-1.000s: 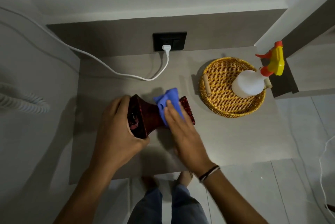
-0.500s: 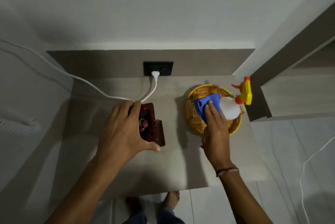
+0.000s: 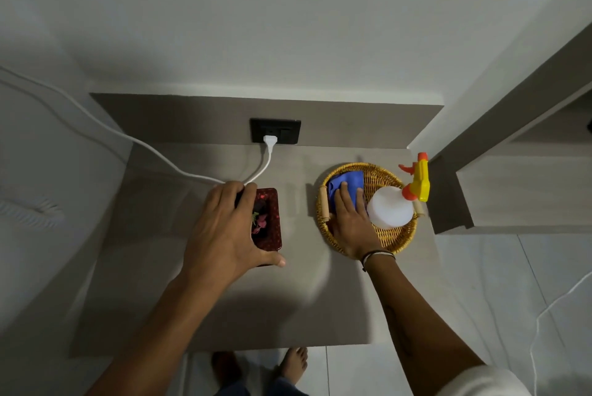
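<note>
A dark red rectangular vase [image 3: 268,219] stands upright on the grey tabletop [image 3: 224,306], its open mouth showing dried petals inside. My left hand [image 3: 224,232] grips it from the left, fingers over the far rim and thumb at the near edge. A blue cloth [image 3: 347,182] lies in the left half of a round wicker basket [image 3: 397,243]. My right hand [image 3: 350,219] rests on the cloth with fingers straight, pressing it down into the basket.
A white spray bottle [image 3: 389,211] with a yellow and orange trigger [image 3: 418,177] stands in the basket's right half. A white plug [image 3: 269,141] and cables run from a black wall socket [image 3: 275,131] to the left. A wall corner and ledge [image 3: 512,190] rise at right.
The vase went from lying on its side to standing upright under my left hand. My right hand carried the blue cloth off the vase and down into the basket.
</note>
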A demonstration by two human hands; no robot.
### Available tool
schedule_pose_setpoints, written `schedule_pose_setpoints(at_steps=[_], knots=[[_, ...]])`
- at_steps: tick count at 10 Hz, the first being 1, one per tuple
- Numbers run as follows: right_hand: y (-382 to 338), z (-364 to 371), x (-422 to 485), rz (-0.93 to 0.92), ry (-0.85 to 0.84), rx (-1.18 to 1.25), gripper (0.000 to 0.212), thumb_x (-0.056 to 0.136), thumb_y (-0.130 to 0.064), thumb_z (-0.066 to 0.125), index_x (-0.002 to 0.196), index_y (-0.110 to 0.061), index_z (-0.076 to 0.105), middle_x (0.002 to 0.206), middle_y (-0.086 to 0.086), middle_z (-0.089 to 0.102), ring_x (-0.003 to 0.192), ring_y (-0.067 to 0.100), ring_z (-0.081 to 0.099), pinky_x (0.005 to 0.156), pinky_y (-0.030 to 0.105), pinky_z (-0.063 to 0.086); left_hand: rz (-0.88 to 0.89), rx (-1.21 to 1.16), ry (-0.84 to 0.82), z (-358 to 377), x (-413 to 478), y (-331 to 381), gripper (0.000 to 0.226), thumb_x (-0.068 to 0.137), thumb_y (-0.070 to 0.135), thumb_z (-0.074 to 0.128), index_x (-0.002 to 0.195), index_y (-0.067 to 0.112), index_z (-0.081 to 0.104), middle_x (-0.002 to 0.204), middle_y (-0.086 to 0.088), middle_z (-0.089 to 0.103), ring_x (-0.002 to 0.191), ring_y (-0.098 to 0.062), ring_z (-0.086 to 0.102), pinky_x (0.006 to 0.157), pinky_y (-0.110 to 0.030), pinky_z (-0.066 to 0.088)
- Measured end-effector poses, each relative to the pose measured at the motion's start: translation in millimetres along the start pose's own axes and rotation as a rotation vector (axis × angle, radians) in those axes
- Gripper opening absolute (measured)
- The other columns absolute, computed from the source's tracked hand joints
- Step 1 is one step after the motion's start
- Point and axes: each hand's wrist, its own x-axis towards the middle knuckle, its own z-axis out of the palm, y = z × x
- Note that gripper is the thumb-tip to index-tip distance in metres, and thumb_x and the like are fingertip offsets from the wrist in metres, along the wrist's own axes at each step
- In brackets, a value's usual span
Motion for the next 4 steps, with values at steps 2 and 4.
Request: schedule_pose_setpoints(at_steps=[2,4], knots=[[-19,-28,-17,0.015,0.144,0.032,0.066,0.113,-0.029,0.043,0.168,-0.005,0.014,0.178,0.018,0.010,0.163,0.049,-0.002,0.133,0.058,0.012,0.032,0.019,-0.032,0,-5,-3,0.149,0.042,0.096,0.077,0.158,0.011,0.042,0.147,-0.007,0.046,0.139,-0.030,0.043,0.117,-0.045,0.041],[-98,-86,-53,-0.233,0.368,0.006,0.077,0.112,-0.055,0.033,0.167,-0.003,0.018,0.176,0.021,0.013,0.165,0.040,0.005,0.134,0.052,0.017,0.028,-0.137,0.074,-24,3,-8,0.128,0.080,0.102,0.007,0.173,0.014,0.006,0.181,-0.012,-0.001,0.166,-0.026,-0.010,0.134,-0.048,-0.004]])
